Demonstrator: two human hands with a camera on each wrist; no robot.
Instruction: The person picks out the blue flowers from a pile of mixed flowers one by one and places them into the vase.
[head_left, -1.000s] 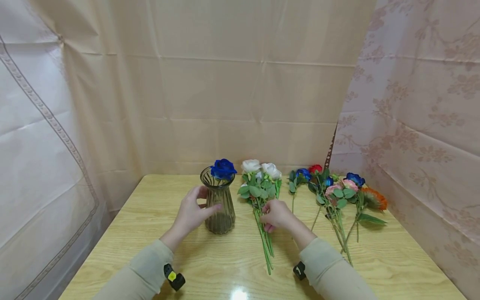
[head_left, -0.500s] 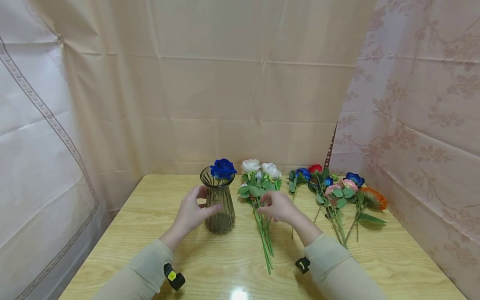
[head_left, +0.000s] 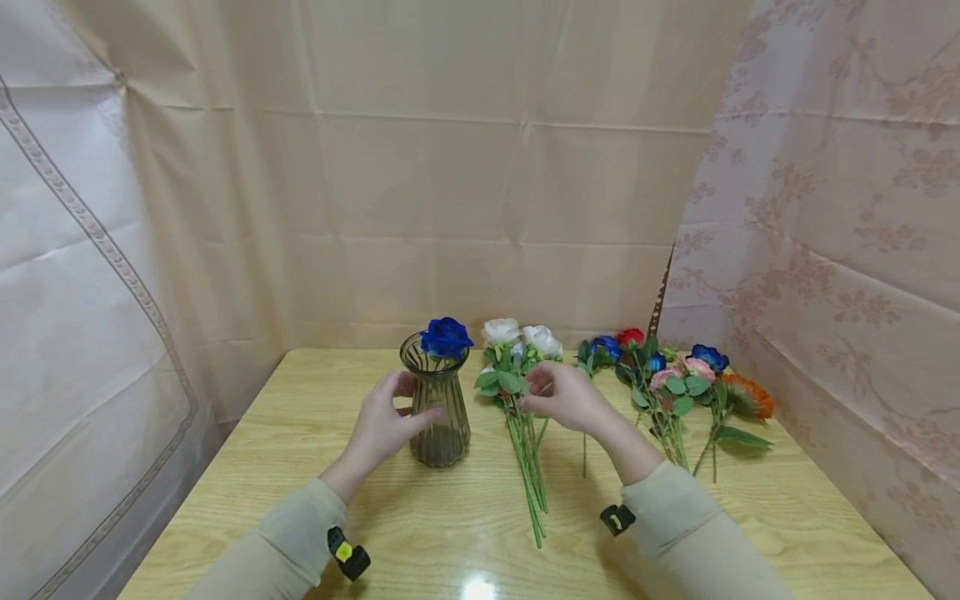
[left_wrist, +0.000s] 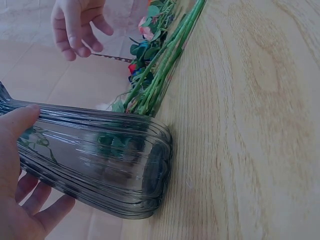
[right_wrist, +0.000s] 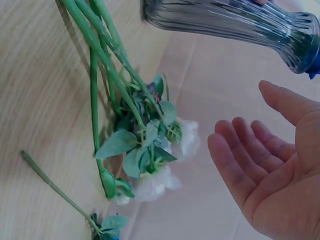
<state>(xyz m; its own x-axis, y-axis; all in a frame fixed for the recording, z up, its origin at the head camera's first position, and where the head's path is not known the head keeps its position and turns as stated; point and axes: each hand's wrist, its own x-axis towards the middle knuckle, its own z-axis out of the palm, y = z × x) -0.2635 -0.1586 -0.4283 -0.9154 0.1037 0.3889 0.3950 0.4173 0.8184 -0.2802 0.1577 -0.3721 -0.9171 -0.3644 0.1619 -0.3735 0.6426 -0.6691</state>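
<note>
A ribbed, smoky glass vase (head_left: 441, 417) stands upright on the table with a blue rose (head_left: 446, 338) at its mouth. My left hand (head_left: 381, 423) grips the vase from the left, thumb on the near side; the left wrist view shows its fingers around the glass (left_wrist: 95, 155). Right of the vase lies a bunch of white roses (head_left: 542, 341) with green stems (head_left: 527, 475). Over its leaves hovers my right hand (head_left: 567, 397). In the right wrist view this hand (right_wrist: 272, 170) has loosely bent fingers, holds nothing and is apart from the flowers.
More flowers lie farther right: a red one (head_left: 631, 337), blue ones (head_left: 709, 358), pink ones (head_left: 701, 370) and an orange one (head_left: 748, 397). The wooden table (head_left: 300, 417) meets a beige curtain (head_left: 420, 208) at the back and a patterned cloth (head_left: 847, 250) on the right.
My right hand has lifted off the white roses' stems and moved up and slightly right, its fingers loosening. The left hand and the vase have stayed in place.
</note>
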